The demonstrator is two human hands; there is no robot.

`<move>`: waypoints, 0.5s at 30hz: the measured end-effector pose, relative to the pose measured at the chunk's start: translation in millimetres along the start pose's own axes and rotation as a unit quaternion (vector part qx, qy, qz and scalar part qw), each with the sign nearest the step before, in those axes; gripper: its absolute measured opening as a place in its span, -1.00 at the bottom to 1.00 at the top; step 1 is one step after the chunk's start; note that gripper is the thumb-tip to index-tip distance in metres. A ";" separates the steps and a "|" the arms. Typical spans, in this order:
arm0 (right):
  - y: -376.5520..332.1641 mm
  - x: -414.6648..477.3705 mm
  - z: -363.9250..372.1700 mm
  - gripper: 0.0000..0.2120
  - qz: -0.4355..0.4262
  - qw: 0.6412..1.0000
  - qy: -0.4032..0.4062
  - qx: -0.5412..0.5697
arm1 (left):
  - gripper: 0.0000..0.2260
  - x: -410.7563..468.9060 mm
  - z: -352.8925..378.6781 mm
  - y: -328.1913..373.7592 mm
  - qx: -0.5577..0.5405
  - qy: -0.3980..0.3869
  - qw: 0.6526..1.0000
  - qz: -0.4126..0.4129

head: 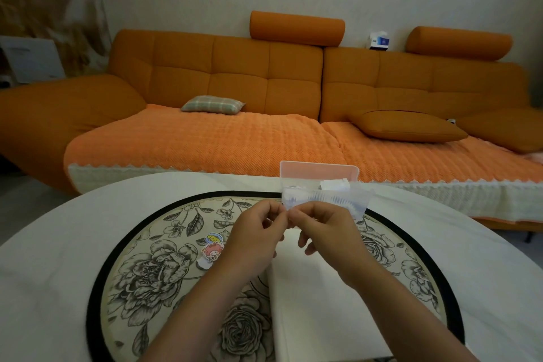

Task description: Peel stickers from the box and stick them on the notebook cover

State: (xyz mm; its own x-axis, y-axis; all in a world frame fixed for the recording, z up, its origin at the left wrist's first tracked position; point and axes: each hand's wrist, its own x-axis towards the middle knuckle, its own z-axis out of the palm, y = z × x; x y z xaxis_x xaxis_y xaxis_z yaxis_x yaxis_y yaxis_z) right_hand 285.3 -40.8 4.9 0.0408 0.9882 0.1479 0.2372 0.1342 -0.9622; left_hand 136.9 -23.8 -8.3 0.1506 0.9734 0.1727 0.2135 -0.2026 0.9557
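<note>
Both hands are up and meeting at the middle; the left hand [258, 241] has thumb and forefinger pinched together, the right hand [326, 238] does the same, fingertips touching around a pale scrap [287, 211]; it is too small and too covered to tell what is printed on it; the right hand's lower fingers hang loosely curled. Directly beneath, toward 6 o'clock, lies the notebook [317, 308], a plain white matte cover, its near edge cut off by the frame and its top hidden behind the wrists. Just past the fingertips at 12 o'clock stands the box [326, 198], clear ribbed plastic, lid tilted open behind, with white paper bits inside, blurred. At 9 o'clock of the left hand, two cartoon stickers [212, 247], one blue-yellow, one pink, lie on the round floral mat [141, 273] with its black rim; a white table [44, 244] lies beneath; an orange quilted sofa [235, 73] stands beyond.
</note>
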 end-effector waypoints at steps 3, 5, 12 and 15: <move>2.1 0.4 0.9 -0.87 0.005 1.000 0.007 0.009 | -0.88 0.0 -2.3 -0.7 -0.002 -0.014 1.000 0.001; 3.1 0.6 1.6 -0.87 0.011 1.000 0.013 0.011 | -0.89 -0.2 -4.4 -0.6 -0.005 -0.021 1.000 0.000; 5.9 1.9 1.3 -0.88 -0.023 0.998 0.045 -0.035 | -0.85 -0.8 -6.6 -0.5 -0.042 -0.020 0.999 -0.010; 5.4 2.6 2.2 -0.87 -0.030 0.998 0.034 -0.045 | -0.90 0.6 -4.5 -3.3 -0.012 0.011 1.000 0.003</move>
State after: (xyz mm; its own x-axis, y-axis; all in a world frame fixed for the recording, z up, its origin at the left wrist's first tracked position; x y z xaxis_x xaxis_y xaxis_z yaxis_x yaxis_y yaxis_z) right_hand 284.6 -37.4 -0.4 0.0898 0.9709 0.2221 0.3269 0.1819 -0.9274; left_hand 132.0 -22.1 -10.3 0.1299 0.9744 0.1836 0.1889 -0.2061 0.9601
